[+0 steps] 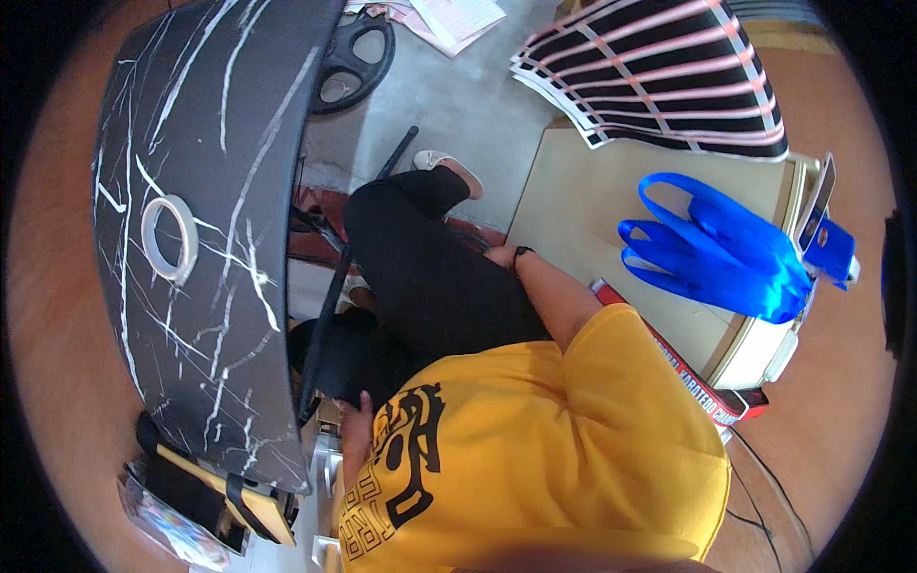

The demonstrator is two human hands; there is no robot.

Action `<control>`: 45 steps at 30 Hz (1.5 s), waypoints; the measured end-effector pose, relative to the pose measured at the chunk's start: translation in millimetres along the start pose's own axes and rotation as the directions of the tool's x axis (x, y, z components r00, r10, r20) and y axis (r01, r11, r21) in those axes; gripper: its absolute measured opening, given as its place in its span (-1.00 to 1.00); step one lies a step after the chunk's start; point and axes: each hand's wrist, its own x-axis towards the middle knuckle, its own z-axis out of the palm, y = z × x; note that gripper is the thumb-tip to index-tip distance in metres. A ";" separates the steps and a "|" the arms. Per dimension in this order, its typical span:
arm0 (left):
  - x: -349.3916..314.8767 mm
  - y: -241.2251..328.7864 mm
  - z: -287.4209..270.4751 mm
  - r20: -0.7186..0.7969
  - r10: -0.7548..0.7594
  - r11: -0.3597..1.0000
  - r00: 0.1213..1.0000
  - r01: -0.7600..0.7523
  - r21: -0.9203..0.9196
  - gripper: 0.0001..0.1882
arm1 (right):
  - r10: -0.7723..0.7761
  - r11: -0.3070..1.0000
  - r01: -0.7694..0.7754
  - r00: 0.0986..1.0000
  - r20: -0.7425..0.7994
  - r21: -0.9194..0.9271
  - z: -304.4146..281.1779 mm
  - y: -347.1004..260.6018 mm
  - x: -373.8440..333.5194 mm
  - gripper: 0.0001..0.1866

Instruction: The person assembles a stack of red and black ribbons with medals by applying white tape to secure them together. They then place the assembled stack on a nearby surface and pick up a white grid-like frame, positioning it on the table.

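My left hand (356,432) hangs low beside my black-trousered leg, near the edge of the black marble-patterned table (258,181). Its visible fingers are apart and hold nothing I can see. My right hand (500,256), with a dark band at the wrist, rests beside my right thigh. Most of its fingers are hidden there, so their state does not show. A roll of pale tape (189,246) lies on the table to the left, away from both hands.
A beige cabinet (564,205) on the right carries a blue bag (735,258) and a striped black-and-pink sheet (669,91). Papers (454,24) lie at the far side. A strapped yellow case (263,511) sits near left; cables (764,497) run near right.
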 end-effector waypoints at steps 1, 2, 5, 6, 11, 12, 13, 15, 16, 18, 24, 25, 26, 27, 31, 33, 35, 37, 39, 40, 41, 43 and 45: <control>7.6 -4.5 1.8 -0.032 -0.030 0.990 0.999 0.034 0.135 0.08 | 0.029 0.999 -0.027 0.996 -0.089 0.021 -1.4 -0.5 2.5 -0.53; 13.1 -7.4 10.3 -0.067 -0.041 0.964 0.997 0.057 0.259 0.06 | 0.027 0.999 -0.029 0.998 -0.060 -0.034 -2.1 -0.7 5.0 -0.54; 24.0 -20.6 21.6 -0.114 -0.012 0.967 0.993 0.041 0.253 0.06 | 0.029 0.987 -0.058 0.980 -0.195 -0.147 2.0 5.9 15.3 -0.55; 25.4 -22.3 23.8 -0.115 -0.021 0.969 0.993 0.049 0.243 0.06 | 0.030 0.981 -0.073 0.972 -0.233 -0.180 3.3 9.9 18.9 -0.56; 17.5 -15.9 21.1 -0.091 -0.052 0.971 0.994 0.072 0.230 0.07 | 0.095 0.948 -0.182 0.944 -0.316 -0.260 1.1 16.6 20.9 -0.58; 15.9 -13.8 19.3 -0.087 -0.055 0.970 0.995 0.074 0.233 0.07 | 0.040 0.975 -0.094 0.965 -0.258 -0.201 0.3 11.7 16.7 -0.57; 13.5 -11.9 18.5 -0.081 -0.058 0.970 0.995 0.075 0.233 0.07 | 0.014 0.989 -0.046 0.976 -0.219 -0.140 -0.3 5.4 9.3 -0.56; 12.4 -8.3 18.6 -0.077 -0.067 0.971 0.995 0.083 0.224 0.07 | 0.013 0.989 -0.048 0.969 -0.246 -0.139 -0.7 -16.5 -7.2 -0.55; 11.2 -7.8 19.0 -0.076 -0.073 0.970 0.994 0.088 0.225 0.07 | 0.039 0.977 -0.101 0.951 -0.308 -0.188 3.7 -29.3 -15.1 -0.55; 11.0 -6.3 20.8 -0.075 -0.082 0.970 0.994 0.097 0.224 0.08 | 0.086 0.978 -0.150 0.925 -0.370 -0.147 12.3 -58.2 -29.1 -0.55; 11.2 0.9 29.2 -0.109 -0.082 0.971 0.991 0.104 0.217 0.08 | 0.079 0.997 -0.066 0.930 -0.358 0.048 13.2 -98.9 -35.6 -0.58; 11.3 1.5 30.7 -0.119 -0.083 0.971 0.989 0.107 0.213 0.09 | 0.103 0.993 -0.114 0.939 -0.328 -0.015 6.3 -96.2 -28.9 -0.58; 10.5 2.6 33.7 -0.132 -0.080 0.971 0.988 0.107 0.212 0.09 | 0.119 0.986 -0.148 0.948 -0.297 -0.079 -0.9 -90.7 -20.9 -0.59; 11.4 3.8 36.9 -0.147 -0.078 0.973 0.986 0.107 0.204 0.09 | 0.115 0.986 -0.144 0.955 -0.273 -0.088 -7.2 -83.6 -11.5 -0.59; 15.7 7.4 59.4 -0.214 -0.064 0.981 0.975 0.101 0.168 0.09 | 0.028 0.973 -0.054 0.993 -0.118 -0.225 -41.3 -61.3 19.7 -0.58; 19.5 9.4 71.9 -0.276 -0.050 0.987 0.960 0.089 0.133 0.10 | 0.033 0.955 -0.070 0.991 -0.132 -0.287 -52.9 -60.7 24.7 -0.57; 20.3 14.7 81.9 -0.346 -0.040 0.992 0.937 0.079 0.099 0.10 | 0.025 0.932 -0.085 0.985 -0.171 -0.352 -59.5 -68.7 22.9 -0.57; 17.6 25.0 86.0 -0.432 -0.026 0.995 0.902 0.064 0.074 0.10 | -0.007 0.900 -0.083 0.979 -0.205 -0.427 -61.3 -81.1 17.4 -0.57; 11.1 38.5 82.6 -0.539 -0.014 0.999 0.842 0.028 0.018 0.05 | -0.049 0.858 -0.076 0.973 -0.228 -0.508 -59.9 -93.3 11.8 -0.56; 3.3 44.5 79.5 -0.591 -0.032 0.999 0.806 0.021 -0.025 -0.01 | -0.072 0.834 -0.074 0.968 -0.241 -0.547 -58.8 -97.6 9.1 -0.56; -5.1 48.0 73.3 -0.582 -0.016 0.996 0.813 -0.041 -0.085 0.04 | -0.100 0.806 -0.070 0.963 -0.252 -0.588 -58.2 -102.8 8.4 -0.56; -21.3 58.0 62.5 -0.568 -0.027 0.998 0.823 -0.013 -0.067 0.00 | -0.167 0.755 -0.058 0.946 -0.277 -0.653 -58.7 -111.6 8.8 -0.56; -37.2 61.3 52.5 -0.570 -0.007 0.988 0.822 -0.081 -0.129 -0.03 | -0.237 0.697 -0.049 0.926 -0.294 -0.716 -60.1 -117.2 11.6 -0.55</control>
